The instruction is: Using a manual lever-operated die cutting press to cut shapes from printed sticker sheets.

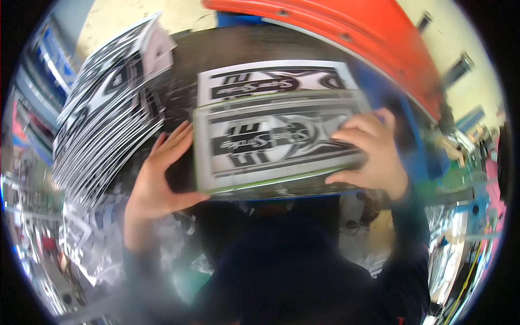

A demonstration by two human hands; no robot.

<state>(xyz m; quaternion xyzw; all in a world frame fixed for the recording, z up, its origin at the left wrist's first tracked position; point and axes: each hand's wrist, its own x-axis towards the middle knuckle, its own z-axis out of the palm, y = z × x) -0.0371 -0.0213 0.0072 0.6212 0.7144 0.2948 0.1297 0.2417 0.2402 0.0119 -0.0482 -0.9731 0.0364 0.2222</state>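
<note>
In front of me lies a rectangular see-through panel (241,179) with a green edge, with black-and-white printing showing on or through it. A printed sheet (208,81) sticks out from beneath its far side. My left hand (162,176) is at the panel's left edge, fingers stretched along it and thumb by the near left corner. My right hand (374,154) rests over the right part of the panel, fingers bent on the surface and thumb spread apart toward the near edge. Motion blurs both hands slightly.
A tall fanned stack of printed sheets (105,130) stands on the left of the dark work surface (216,46). Along the far right runs a large red-orange panel (357,27), with blue material beneath. Crumpled clear film (97,244) lies at the lower left.
</note>
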